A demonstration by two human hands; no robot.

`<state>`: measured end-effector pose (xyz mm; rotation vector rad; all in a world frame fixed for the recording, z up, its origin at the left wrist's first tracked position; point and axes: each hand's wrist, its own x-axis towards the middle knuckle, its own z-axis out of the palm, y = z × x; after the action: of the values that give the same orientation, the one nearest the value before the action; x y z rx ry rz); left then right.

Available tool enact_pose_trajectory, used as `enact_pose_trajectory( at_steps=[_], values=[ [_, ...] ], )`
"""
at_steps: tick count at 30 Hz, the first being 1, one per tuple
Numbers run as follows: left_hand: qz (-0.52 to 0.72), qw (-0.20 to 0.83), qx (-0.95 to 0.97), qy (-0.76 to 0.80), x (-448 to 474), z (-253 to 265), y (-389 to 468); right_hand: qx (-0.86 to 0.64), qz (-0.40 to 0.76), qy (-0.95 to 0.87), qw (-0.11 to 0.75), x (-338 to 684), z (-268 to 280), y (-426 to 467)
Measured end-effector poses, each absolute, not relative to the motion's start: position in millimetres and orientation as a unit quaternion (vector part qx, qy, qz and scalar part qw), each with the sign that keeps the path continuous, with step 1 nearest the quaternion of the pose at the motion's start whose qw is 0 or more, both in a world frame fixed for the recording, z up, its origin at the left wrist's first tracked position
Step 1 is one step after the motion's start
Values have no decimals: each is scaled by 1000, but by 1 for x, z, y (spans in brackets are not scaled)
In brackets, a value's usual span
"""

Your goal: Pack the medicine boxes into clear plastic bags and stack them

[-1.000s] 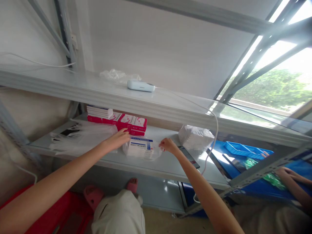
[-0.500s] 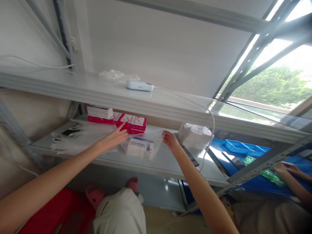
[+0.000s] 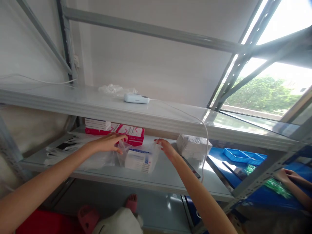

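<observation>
A clear plastic bag [image 3: 156,156] lies on the middle shelf with white and blue small boxes [image 3: 137,160] inside it. My right hand [image 3: 167,149] pinches the bag's upper right edge. My left hand [image 3: 110,143] is at the bag's left side, thumb and fingers apart; whether it touches the film I cannot tell. Behind my left hand stand red and white boxes [image 3: 131,133] in a row, with a stack of white boxes [image 3: 97,124] at their left end. Flat plastic bags [image 3: 85,156] are spread under my left forearm.
A wrapped white bundle [image 3: 193,146] and a dark phone [image 3: 191,167] lie to the right, near a hanging white cable [image 3: 207,136]. The upper shelf edge [image 3: 156,117] runs above my hands. Another person's hands [image 3: 287,177] are beside green film [image 3: 278,187] and a blue tray [image 3: 245,156].
My left hand has moved back slightly left, its thumb and fingers now apart. My right hand keeps the bag's edge. The camera has tilted up, so the shelves appear lower.
</observation>
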<state>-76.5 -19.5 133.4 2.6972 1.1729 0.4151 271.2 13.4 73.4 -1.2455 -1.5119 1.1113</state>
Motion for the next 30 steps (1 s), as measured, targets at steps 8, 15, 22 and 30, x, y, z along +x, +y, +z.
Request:
enact_pose_trajectory(
  at_steps=[8,15,22,30],
  values=[
    [149,-1,908,391,-93,145,-17,-532,494,-508,462,289,34,-2],
    [222,-11,874,432,-50,159,-11,-399,472,-610,496,264,63,-4],
    [290,189,850,396,40,124,17,-330,445,-740,383,191,48,8],
    [361,250,840,318,26,91,31,-406,434,-668,448,182,26,12]
  ],
)
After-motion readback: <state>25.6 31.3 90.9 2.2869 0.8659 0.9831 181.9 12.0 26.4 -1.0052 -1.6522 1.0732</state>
